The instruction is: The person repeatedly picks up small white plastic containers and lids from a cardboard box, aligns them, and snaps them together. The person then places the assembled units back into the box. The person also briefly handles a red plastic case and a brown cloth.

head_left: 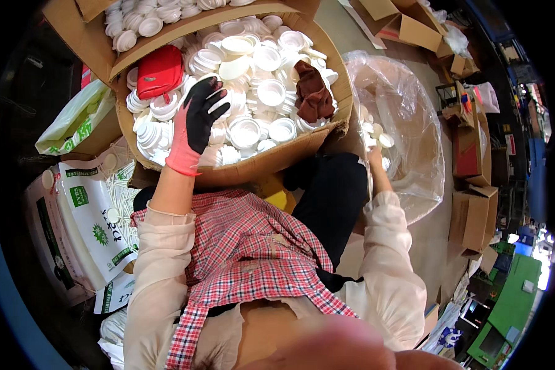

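The left hand [198, 123], in a pink-and-black glove, rests with fingers spread and loosely curled on the white plastic lids [253, 92] that fill the cardboard box [290, 155]; whether it grips one cannot be told. At ten o'clock from it lies a red pouch [160, 72], at two o'clock a brown cloth [313, 94]. The right hand [374, 155] sits at three o'clock, at the mouth of a clear plastic bag [413, 123], mostly hidden behind the box edge; its grip cannot be made out. More lids [376, 131] show inside the bag.
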Available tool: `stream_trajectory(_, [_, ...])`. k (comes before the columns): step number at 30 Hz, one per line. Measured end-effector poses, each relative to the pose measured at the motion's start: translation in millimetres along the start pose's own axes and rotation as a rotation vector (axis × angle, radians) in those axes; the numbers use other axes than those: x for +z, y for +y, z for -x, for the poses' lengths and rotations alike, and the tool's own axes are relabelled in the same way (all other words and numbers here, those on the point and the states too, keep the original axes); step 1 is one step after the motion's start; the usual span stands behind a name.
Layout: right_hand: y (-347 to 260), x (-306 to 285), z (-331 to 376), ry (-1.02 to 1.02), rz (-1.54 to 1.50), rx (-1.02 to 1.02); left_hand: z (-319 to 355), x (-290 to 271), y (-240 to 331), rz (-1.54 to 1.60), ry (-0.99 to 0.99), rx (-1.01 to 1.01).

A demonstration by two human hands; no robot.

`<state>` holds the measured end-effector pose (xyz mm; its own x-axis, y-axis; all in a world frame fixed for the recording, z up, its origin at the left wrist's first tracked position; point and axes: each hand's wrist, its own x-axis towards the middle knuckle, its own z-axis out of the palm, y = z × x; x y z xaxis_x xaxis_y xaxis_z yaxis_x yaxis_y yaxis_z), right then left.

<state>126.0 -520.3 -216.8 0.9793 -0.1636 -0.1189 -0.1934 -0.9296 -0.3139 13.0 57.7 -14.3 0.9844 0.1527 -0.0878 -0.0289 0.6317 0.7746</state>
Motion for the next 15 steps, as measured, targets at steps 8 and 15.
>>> stream_trajectory(8, [-290.3, -105.7, 26.5, 0.181, -0.358, -0.599, 3.8, -3.4, 3.8, -0.078, 0.057, 0.028])
stream_trajectory(15, [-448.5, -41.9, 39.4, 0.297, 0.2, -1.406, 3.9, -0.7, 12.5, -0.221, 0.091, 0.002])
